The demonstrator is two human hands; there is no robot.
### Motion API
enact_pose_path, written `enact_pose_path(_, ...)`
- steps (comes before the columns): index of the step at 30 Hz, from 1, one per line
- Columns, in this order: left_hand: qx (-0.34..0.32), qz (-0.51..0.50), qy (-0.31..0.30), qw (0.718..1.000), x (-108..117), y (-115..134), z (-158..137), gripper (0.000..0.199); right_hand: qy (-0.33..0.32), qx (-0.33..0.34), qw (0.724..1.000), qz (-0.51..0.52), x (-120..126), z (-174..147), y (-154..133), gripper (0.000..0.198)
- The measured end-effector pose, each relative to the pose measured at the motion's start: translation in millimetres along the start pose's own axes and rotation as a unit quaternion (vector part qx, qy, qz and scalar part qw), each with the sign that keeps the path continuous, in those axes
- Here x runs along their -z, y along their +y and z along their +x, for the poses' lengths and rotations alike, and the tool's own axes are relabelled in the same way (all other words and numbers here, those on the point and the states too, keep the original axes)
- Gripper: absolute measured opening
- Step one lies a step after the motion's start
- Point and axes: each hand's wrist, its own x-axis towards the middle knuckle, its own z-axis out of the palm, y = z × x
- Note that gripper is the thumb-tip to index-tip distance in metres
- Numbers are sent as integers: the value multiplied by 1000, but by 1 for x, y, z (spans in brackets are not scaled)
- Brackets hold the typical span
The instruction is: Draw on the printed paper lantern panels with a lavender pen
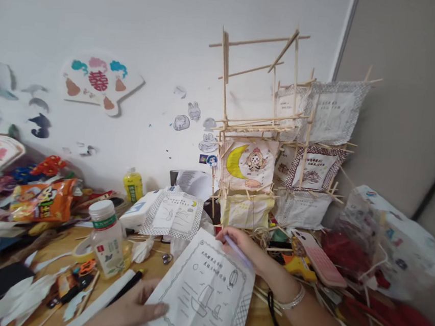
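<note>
A white sheet of paper [198, 279] lies tilted in front of me. It bears a line drawing of sailboats, handwritten characters and a patterned border. My left hand [132, 303] grips its left edge, thumb on top and fingers partly hidden. At the far right corner of the sheet, my right hand [242, 247] is closed around a light purple pen [237, 250]; its fingertips are by the paper's top edge. Just beyond the sheet lies another drawn paper [174, 214] with a moon. A black marker [125, 288] is close to my left hand.
A stick frame [257, 131] hung with drawn panels stands behind the sheet. To the left are a plastic bottle [108, 242], a tape roll [83, 250] and an orange snack bag [42, 200]. A pink phone [321, 260] and plastic bags [391, 236] lie right.
</note>
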Motion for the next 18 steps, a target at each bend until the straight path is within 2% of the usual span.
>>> enact_pose_path(2,23,17,-48,998,-6,2,-8,60,-8,19,1000,-24,-7,1,7,17)
enact_pose_path(4,30,32,-58,997,-11,4,-11,71,-48,49,996,-54,-17,-1,12,17)
enact_pose_path(7,18,67,-9,998,-12,12,-6,82,-123,79,987,-71,-33,-9,8,16)
enact_pose_path(9,-10,111,45,993,-8,22,0,78,-138,104,982,-76,-39,-13,3,15)
enact_pose_path(11,-49,173,100,979,-2,35,5,65,-112,118,985,-65,-40,-14,0,14)
enact_pose_path(14,-112,295,147,937,-3,55,8,48,-33,106,994,8,-35,-10,7,17)
enact_pose_path(16,-149,376,127,906,-16,62,9,39,9,92,995,48,-30,-7,17,27)
enact_pose_path(18,-180,449,71,872,-36,61,12,28,48,91,994,31,-24,-7,27,33)
